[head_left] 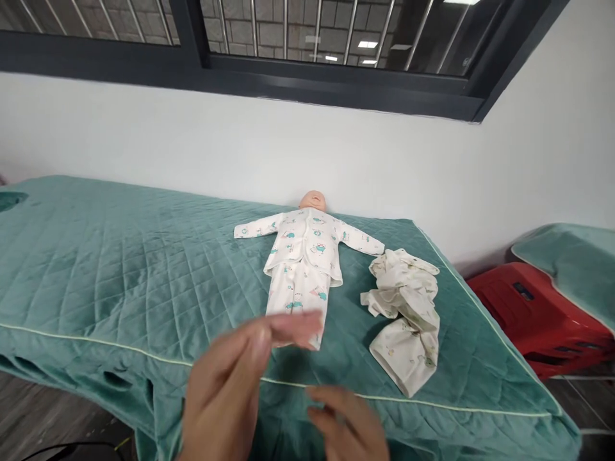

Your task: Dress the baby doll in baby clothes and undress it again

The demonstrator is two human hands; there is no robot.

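Note:
My left hand [223, 384] is raised near the bed's front edge. Its fingers are pinched on a small pink piece of cloth [296, 328], which is blurred and juts out to the right. To the right and lower, my right hand [350, 422] is partly curled, with a gap between its fingers and nothing visible in it. Beyond my hands a baby doll [312, 200] lies on its back, arms spread, head toward the wall. It wears a white printed top [306, 238] and matching trousers [298, 288]. The pink cloth and my fingers hide the lower trouser legs.
Crumpled white printed baby clothes [408, 307] lie to the right of the doll. Everything rests on a green quilted bed cover [158, 269] against a white wall [192, 141]. A red plastic stool [538, 314] stands past the right edge, and a barred window [307, 38] is above.

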